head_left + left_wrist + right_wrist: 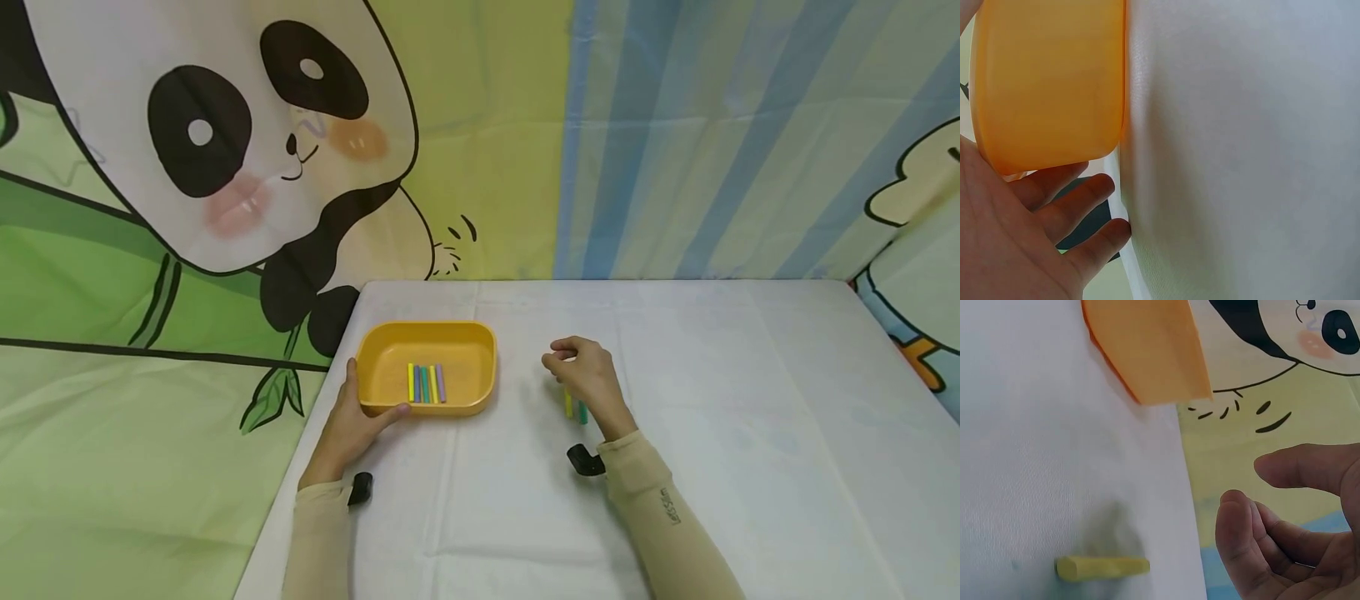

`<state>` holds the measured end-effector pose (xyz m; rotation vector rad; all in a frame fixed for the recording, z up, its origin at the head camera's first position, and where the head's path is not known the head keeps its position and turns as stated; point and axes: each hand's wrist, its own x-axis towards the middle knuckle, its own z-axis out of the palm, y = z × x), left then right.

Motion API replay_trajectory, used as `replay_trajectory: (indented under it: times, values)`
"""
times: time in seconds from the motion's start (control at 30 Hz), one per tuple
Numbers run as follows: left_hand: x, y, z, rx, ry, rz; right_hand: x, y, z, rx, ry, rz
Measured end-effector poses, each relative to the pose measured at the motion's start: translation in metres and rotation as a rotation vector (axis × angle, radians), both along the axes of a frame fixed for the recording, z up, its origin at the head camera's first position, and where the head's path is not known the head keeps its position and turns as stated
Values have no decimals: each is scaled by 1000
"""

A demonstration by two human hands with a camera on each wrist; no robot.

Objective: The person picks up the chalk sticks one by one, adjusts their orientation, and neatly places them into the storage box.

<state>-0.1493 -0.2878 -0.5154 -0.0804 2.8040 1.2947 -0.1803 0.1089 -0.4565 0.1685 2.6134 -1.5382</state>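
1. Firstly, the left hand point(352, 425) has its grip on the near left corner of the shallow yellow-orange plastic tray point(480, 354): the thumb lies along the near rim, the palm rests against the outer wall, and in the left wrist view the fingers point(1079, 200) curve loosely under the tray's side.
2. The right hand point(588, 379) hovers over the tabletop to the right of the tray, its fingers and thumb curled loosely toward each other; in the right wrist view the grip is empty, with a gap between thumb and fingertips point(1238, 525).
3. Just below that hand a short yellow chalk stick point(568, 403) lies on the cloth, with a green chalk stick point(582, 411) close beside it; neither is touched.
4. Inside the tray, a row of five coloured chalk sticks point(426, 383) lies side by side near the front wall, in yellow, blue, green, yellow and purple.
5. Both things sit on the white cloth-covered tabletop point(750, 433), the tray near its left edge.
6. Behind hangs a cartoon panda backdrop point(225, 142) with blue stripes to the right.
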Motion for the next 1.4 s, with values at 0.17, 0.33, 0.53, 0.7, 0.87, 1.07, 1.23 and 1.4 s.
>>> replay_trajectory:
  times: [0.17, 0.33, 0.53, 0.7, 0.87, 1.07, 1.23, 1.4]
  values:
    - [1, 0, -2, 6, 4, -2, 3, 10, -2, 24, -5, -20]
    - [0, -1, -4, 8, 12, -5, 8, 22, -4, 57, -11, -42]
    - [0, 0, -5, 13, 13, -3, 14, 39, -7, 99, -19, -77]
    - [1, -1, -5, 5, 4, -1, 17, 52, -14, 139, -20, -113]
    - [1, -1, -5, 1, 8, 4, 21, 61, -21, 165, -37, -126]
    - [0, -1, -3, -4, -1, 9, 25, 66, -27, 190, -79, -109]
    - [-1, -1, -2, -5, 1, 4, 27, 66, -32, 226, -120, -88]
    - [-1, 0, -2, 4, 10, -4, 27, 65, -35, 240, -115, -86]
